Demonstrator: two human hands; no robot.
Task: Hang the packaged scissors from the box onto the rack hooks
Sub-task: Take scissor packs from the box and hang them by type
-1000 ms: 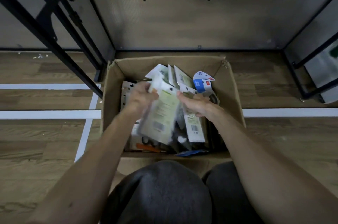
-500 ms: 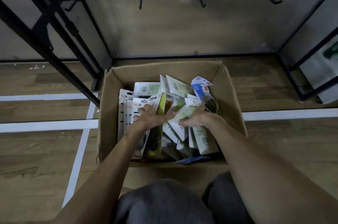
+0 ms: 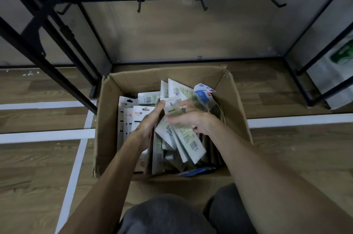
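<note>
Packaged scissors: flat pale-green cards with barcodes, heaped in the cardboard box on the floor. Left hand and right hand both have fingers curled round one bunch, mid-box.

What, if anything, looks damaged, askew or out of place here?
The box has a torn, crumpled rim at both far corners. Inside it, the packs lie jumbled at mixed angles instead of stacked. The hooks in view are all bare. Nothing else stands out.
</note>
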